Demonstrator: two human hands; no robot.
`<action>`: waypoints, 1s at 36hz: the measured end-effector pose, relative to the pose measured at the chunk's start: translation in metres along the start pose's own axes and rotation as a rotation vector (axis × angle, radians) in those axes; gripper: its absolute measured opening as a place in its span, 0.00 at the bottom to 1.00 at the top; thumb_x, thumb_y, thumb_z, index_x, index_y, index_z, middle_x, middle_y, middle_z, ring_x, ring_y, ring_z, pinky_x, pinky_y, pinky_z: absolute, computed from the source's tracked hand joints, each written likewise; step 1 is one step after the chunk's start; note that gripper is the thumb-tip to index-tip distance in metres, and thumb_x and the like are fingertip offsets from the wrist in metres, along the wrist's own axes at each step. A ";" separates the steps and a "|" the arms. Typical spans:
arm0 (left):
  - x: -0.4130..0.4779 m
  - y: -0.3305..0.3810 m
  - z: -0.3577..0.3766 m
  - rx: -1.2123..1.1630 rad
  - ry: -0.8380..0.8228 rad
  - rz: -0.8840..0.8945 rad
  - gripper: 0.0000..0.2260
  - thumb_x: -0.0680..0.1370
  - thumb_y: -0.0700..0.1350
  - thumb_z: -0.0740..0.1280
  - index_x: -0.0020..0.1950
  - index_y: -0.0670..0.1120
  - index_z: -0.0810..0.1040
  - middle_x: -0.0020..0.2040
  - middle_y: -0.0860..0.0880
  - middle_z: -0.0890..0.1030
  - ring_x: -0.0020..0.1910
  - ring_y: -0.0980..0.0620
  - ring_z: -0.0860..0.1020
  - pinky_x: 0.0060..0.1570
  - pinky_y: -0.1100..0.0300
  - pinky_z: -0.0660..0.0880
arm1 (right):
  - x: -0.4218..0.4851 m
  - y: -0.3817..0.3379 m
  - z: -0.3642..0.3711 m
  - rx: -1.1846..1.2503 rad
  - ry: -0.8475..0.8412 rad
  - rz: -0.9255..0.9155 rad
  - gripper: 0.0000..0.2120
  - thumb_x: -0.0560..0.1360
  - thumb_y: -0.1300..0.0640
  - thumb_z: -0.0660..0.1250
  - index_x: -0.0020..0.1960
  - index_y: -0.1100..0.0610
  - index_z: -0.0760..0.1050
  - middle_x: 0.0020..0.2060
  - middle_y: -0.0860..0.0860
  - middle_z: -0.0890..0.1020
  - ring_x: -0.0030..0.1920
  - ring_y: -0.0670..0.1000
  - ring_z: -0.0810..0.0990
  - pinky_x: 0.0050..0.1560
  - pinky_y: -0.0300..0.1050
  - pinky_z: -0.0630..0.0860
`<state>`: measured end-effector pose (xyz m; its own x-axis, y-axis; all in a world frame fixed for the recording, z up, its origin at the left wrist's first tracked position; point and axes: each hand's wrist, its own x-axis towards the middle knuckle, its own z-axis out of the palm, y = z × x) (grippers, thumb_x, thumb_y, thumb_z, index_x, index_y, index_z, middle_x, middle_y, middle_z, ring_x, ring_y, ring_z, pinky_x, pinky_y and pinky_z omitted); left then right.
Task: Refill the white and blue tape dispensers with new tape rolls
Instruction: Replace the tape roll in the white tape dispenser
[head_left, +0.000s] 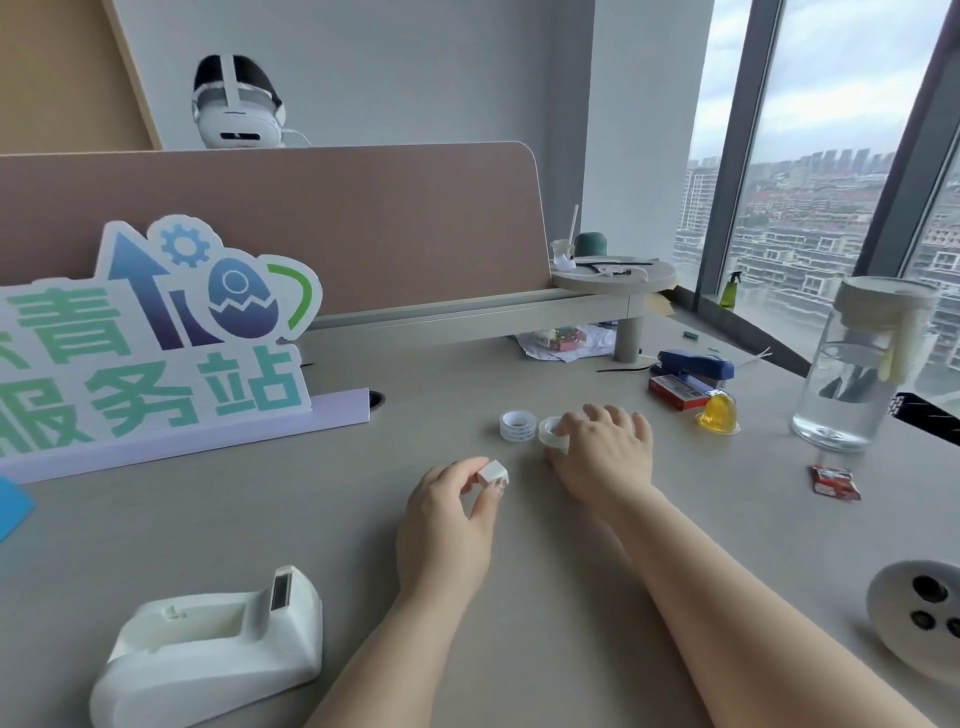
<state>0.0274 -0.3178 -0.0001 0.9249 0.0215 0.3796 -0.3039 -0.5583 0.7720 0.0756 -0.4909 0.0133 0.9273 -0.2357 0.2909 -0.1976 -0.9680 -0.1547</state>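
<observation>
The white tape dispenser (208, 649) stands empty on the desk at the near left, its roll slot open. My left hand (447, 525) pinches a small white spool core (492, 473) between thumb and fingers, above the desk's middle. My right hand (602, 452) rests on the desk with its fingers on a clear tape roll (549, 431). Just left of that roll stands a stack of tape rolls (518, 425). No blue dispenser is in view.
A big cut-out sign (156, 332) stands at the left. A blue stapler (696, 366), red box (678, 391), yellow jelly cup (718, 413), water bottle (857, 364) and red wrapper (834, 482) lie right. A round white device (917, 616) sits at the near right edge.
</observation>
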 end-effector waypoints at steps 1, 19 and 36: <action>0.000 0.000 0.000 -0.001 -0.001 0.003 0.10 0.76 0.50 0.66 0.56 0.54 0.78 0.53 0.55 0.79 0.54 0.55 0.76 0.51 0.57 0.73 | -0.003 0.000 -0.002 0.005 0.029 0.003 0.15 0.75 0.45 0.59 0.59 0.47 0.74 0.62 0.50 0.75 0.67 0.55 0.67 0.71 0.53 0.53; -0.100 0.015 -0.063 -0.177 0.045 0.095 0.11 0.74 0.43 0.70 0.55 0.51 0.80 0.48 0.57 0.78 0.47 0.63 0.78 0.49 0.72 0.71 | -0.156 -0.033 -0.051 1.284 0.079 0.147 0.02 0.75 0.55 0.67 0.44 0.53 0.76 0.45 0.46 0.79 0.49 0.49 0.78 0.48 0.36 0.71; -0.103 0.011 -0.078 -0.333 0.062 0.149 0.11 0.70 0.41 0.74 0.48 0.53 0.80 0.47 0.51 0.83 0.45 0.59 0.82 0.48 0.66 0.76 | -0.184 -0.045 -0.057 1.717 -0.375 0.023 0.15 0.68 0.52 0.71 0.47 0.62 0.78 0.45 0.56 0.83 0.50 0.51 0.81 0.59 0.45 0.76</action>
<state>-0.0885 -0.2615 0.0091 0.8525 0.0166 0.5225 -0.5011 -0.2593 0.8257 -0.1047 -0.4086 0.0208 0.9948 0.0232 0.0989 0.0889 0.2714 -0.9583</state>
